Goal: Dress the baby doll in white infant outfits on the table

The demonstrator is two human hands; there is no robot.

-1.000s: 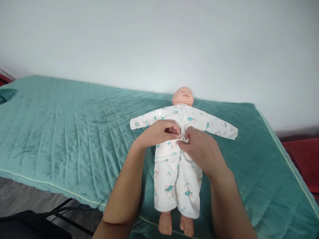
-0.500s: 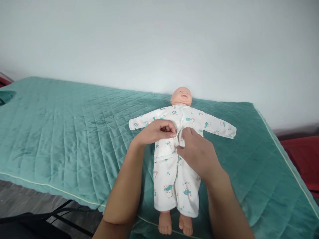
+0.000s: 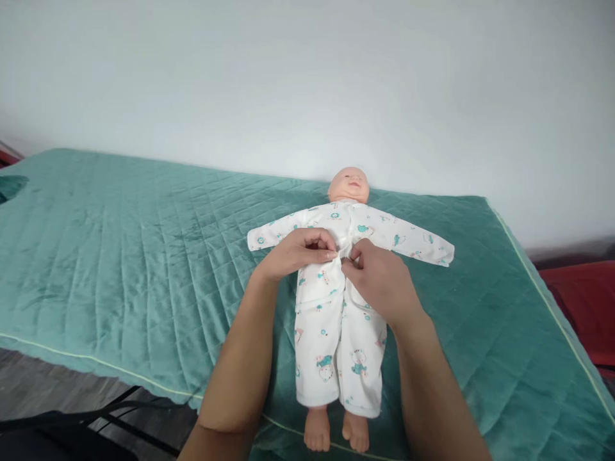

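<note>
A baby doll (image 3: 350,184) lies on its back with its head toward the wall, arms spread and bare feet toward me. It wears a white printed baby shirt (image 3: 331,221) and matching white trousers (image 3: 319,349). At the doll's belly, my left hand (image 3: 300,251) pinches one front edge of the shirt between thumb and finger. Opposite it, my right hand (image 3: 379,272) has its fingers closed on the other front edge. The two edges meet between my fingertips. Whether a button is between them is hidden.
A green quilted cover (image 3: 144,256) lies over the table under the doll. A pale wall (image 3: 288,83) rises right behind. Red chairs (image 3: 581,307) show at the right edge, and a black frame (image 3: 120,406) stands at the lower left.
My right hand has shifted slightly up, its thumb now closer to my left fingertips. The shirt's front edges are drawn together where a gap showed before. My left hand stays pinched.
</note>
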